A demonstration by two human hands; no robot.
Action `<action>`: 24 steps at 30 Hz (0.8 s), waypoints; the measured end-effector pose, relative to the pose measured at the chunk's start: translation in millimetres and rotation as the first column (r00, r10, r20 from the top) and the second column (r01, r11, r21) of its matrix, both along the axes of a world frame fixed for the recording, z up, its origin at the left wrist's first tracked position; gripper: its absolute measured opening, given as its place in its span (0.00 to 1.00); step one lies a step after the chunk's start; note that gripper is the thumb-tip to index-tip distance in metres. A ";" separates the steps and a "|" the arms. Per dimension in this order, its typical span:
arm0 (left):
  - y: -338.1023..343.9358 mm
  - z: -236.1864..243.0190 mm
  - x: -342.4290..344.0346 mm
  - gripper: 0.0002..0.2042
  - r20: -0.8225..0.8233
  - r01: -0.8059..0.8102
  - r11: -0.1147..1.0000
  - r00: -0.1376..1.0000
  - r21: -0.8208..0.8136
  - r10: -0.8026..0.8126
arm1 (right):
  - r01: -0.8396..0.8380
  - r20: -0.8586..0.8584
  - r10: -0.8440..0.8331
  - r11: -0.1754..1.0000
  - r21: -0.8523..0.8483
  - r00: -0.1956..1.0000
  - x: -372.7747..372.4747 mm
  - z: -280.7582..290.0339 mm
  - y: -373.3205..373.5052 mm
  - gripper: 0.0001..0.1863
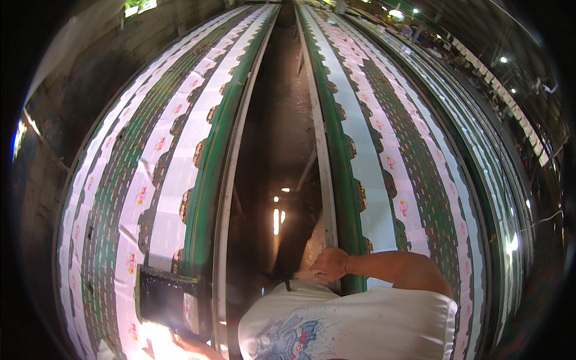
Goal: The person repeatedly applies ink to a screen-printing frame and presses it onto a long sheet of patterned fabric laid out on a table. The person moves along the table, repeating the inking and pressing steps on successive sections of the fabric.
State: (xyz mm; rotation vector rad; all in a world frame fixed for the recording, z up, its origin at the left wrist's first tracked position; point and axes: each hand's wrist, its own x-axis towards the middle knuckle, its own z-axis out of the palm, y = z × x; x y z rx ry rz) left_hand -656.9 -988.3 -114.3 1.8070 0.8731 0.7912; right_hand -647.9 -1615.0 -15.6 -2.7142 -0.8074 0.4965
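My right hand (pixel 329 264) is closed beside the pale rail of the right-hand table, just above the waist of my white printed shirt; what its fingers hold, if anything, is hidden. My left hand (pixel 189 342) is low at the left, partly lost in bright glare, near a black rectangular frame (pixel 162 291) that lies across the left table's printed strips. Those long strips of white and pink fabric (pixel 141 195) with small printed motifs and scalloped edges run lengthwise over green table beds (pixel 210 162).
A dark aisle (pixel 279 132) with thin struts runs between the two long tables, each edged by a pale rail (pixel 321 180). More striped tables (pixel 498 192) stretch along the right, with a row of pale objects (pixel 510 108) beyond them. A grey wall (pixel 72 96) stands at the left.
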 end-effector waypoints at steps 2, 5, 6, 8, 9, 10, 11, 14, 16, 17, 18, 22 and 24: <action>-4.8 3.0 -4.9 0.22 -0.014 -0.080 0.991 0.997 -0.110 0.079 | 0.010 -0.028 -0.011 0.999 -0.042 1.000 5.1 -0.9 2.7 0.19; -13.0 18.5 -3.2 0.23 0.134 0.022 0.988 0.991 -0.155 -0.001 | -0.017 -0.066 0.011 0.995 -0.094 0.998 16.7 22.7 14.0 0.20; -20.8 20.9 1.6 0.20 0.111 0.019 0.985 0.994 -0.173 0.000 | -0.032 -0.086 0.023 0.994 -0.107 0.996 14.4 28.9 17.6 0.20; -36.1 43.1 5.4 0.18 0.062 0.004 0.980 0.998 -0.201 0.008 | -0.003 -0.145 -0.008 0.997 -0.075 0.989 3.8 19.3 12.1 0.18; -49.8 65.8 12.2 0.18 0.047 -0.040 0.971 0.998 -0.234 0.052 | 0.021 -0.158 -0.032 0.997 -0.069 0.987 5.4 15.4 9.2 0.18; -47.2 72.5 5.9 0.17 0.072 -0.076 0.978 0.993 -0.193 0.091 | -0.023 -0.155 0.017 0.999 -0.041 0.988 12.9 8.6 12.4 0.17; -45.2 73.5 4.0 0.17 0.092 -0.101 0.981 0.989 -0.167 0.118 | -0.047 -0.146 0.042 0.998 -0.031 0.988 17.6 6.9 13.0 0.17; -39.4 47.8 -2.6 0.15 0.187 -0.131 0.991 0.975 0.039 0.121 | -0.126 -0.071 0.130 0.990 0.063 0.989 58.1 2.6 32.6 0.15; -58.3 72.3 13.1 0.14 0.195 -0.112 0.989 0.977 0.100 0.090 | -0.141 -0.027 0.146 0.980 0.139 0.989 78.7 -4.5 50.1 0.13; -65.7 81.1 23.1 0.11 0.149 -0.103 0.984 0.986 0.148 0.081 | -0.153 -0.008 0.157 0.972 0.177 0.988 91.9 -8.8 58.8 0.12; -69.2 79.8 29.4 0.14 0.150 -0.040 0.986 0.989 0.164 0.016 | -0.182 0.010 0.185 0.959 0.215 0.983 108.9 -14.5 66.3 0.12; -96.3 63.5 95.5 0.15 0.243 -0.015 0.989 0.970 0.147 -0.021 | -0.256 0.077 0.244 0.920 0.297 0.967 172.6 -32.1 73.9 0.11; -122.1 62.2 131.5 0.16 0.184 -0.034 0.987 0.983 0.155 0.005 | -0.292 0.117 0.268 0.897 0.331 0.956 205.7 -36.9 60.7 0.11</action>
